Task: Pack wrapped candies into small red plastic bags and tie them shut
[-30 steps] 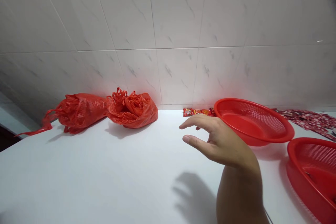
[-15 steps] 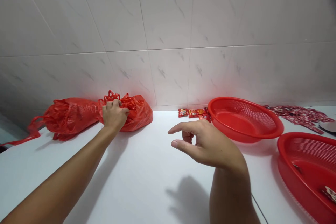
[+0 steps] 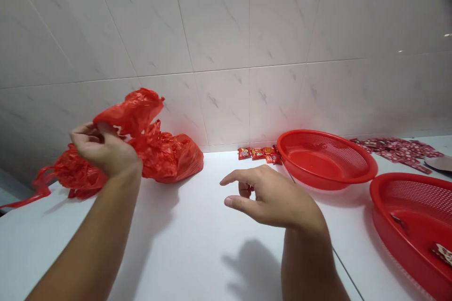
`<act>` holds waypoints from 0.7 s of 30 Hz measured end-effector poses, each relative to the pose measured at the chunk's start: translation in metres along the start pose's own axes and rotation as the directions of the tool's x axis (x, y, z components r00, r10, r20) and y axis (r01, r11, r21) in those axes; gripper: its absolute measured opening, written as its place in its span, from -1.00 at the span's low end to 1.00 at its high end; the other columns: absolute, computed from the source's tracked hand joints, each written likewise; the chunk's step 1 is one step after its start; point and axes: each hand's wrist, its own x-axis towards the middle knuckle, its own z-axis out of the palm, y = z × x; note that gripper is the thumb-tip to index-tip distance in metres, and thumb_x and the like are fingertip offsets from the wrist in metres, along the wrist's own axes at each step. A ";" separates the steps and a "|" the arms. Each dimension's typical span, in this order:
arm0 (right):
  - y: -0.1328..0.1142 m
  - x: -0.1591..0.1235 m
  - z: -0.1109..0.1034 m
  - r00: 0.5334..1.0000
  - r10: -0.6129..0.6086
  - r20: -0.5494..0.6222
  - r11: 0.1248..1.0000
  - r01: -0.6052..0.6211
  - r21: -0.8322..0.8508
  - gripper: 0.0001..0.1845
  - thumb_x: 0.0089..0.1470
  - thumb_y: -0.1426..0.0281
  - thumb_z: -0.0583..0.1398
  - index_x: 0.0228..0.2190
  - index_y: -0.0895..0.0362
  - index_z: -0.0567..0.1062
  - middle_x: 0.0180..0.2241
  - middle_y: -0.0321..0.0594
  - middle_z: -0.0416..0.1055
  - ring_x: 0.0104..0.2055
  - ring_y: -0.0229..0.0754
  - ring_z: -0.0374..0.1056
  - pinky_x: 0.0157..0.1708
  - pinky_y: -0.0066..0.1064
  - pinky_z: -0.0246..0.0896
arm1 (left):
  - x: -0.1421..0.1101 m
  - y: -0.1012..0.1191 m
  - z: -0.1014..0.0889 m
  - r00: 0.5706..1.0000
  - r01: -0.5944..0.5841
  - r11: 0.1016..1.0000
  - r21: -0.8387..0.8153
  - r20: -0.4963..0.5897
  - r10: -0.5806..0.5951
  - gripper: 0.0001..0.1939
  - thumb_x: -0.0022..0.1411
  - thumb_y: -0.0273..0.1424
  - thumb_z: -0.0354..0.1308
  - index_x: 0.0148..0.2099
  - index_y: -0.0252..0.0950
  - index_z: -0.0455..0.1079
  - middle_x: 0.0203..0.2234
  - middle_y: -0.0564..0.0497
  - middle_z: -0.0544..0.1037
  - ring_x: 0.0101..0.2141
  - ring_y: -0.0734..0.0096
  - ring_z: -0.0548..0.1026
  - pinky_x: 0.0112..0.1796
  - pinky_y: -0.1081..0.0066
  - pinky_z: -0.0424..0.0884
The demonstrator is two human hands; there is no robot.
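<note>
My left hand (image 3: 109, 148) is closed on a thin red plastic bag (image 3: 136, 110), which stretches up and to the right from the fingers. Its lower part runs into the red bag bundle (image 3: 183, 157) by the wall, and I cannot tell whether the two are apart. Partly behind my left wrist lies another crumpled red bag bundle (image 3: 77, 176) with a loose strip trailing left. Over the white table, my right hand (image 3: 271, 195) hovers with nothing in it, thumb and forefinger apart and the other fingers curled.
Several small red packets (image 3: 257, 153) lie by the wall, left of a red plastic basket (image 3: 325, 181). A second red basket (image 3: 391, 225) at the right edge holds a few small patterned pieces. Many red-and-white patterned packets (image 3: 399, 150) are spread behind. A seam crosses the white table (image 3: 197, 244).
My left hand has moved left and up from the right-hand bundle, drawing out a red plastic bag. My right hand keeps nearly the same pose; the view has shifted slightly.
</note>
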 end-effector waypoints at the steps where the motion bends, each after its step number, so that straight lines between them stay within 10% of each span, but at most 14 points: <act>1: 0.001 0.000 -0.001 1.000 0.011 -0.010 1.000 -0.011 -0.011 -0.66 0.23 0.24 0.31 0.03 -0.01 0.65 -0.41 -0.30 0.57 -0.34 -0.16 0.47 -0.42 -0.39 0.20 | -0.019 0.003 0.008 0.998 -0.007 1.000 -0.024 0.058 0.009 -0.93 0.25 -0.37 0.25 -0.30 -0.24 0.51 -0.26 -0.04 0.52 -0.05 0.17 0.44 -0.01 0.19 0.40; 10: 0.018 -0.002 -0.014 0.966 0.193 -0.171 0.973 -0.210 -0.092 -0.71 0.29 0.25 0.23 -0.02 0.01 0.64 -0.38 -0.28 0.61 -0.39 -0.15 0.48 -0.41 -0.34 0.28 | -0.129 -0.011 0.087 0.911 -0.030 0.984 -0.177 0.401 0.100 -0.87 0.20 -0.46 0.13 -0.30 -0.15 0.50 -0.16 -0.07 0.60 -0.10 0.12 0.55 -0.03 0.16 0.49; 21: 0.026 0.020 0.002 0.947 0.308 -0.088 0.931 -0.319 -0.176 -0.68 0.24 0.25 0.27 0.00 -0.01 0.63 -0.33 -0.27 0.61 -0.27 -0.11 0.52 -0.41 -0.38 0.24 | -0.132 -0.032 0.096 0.857 0.159 0.919 -0.360 0.512 0.052 -0.83 0.18 -0.55 0.09 -0.28 -0.21 0.46 -0.13 -0.04 0.58 -0.08 0.21 0.55 0.01 0.22 0.43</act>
